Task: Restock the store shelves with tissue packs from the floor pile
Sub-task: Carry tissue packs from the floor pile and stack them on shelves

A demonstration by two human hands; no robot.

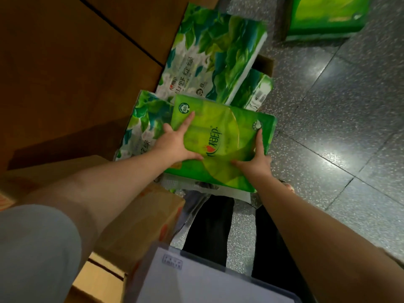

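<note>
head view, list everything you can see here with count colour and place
bright green tissue pack: one, green and yellow, centre, under both hands
leaf-print tissue packs: at least three, green and white, piled on the floor behind and left of it
green pack: one, top right, apart on the floor
cardboard boxes: at least two, brown, lower left
brown panel: upper left
floor: grey speckled tiles, right
white sheet: one, bottom centre
left hand: fingers spread flat on the pack's left side
right hand: at the pack's right edge
</note>
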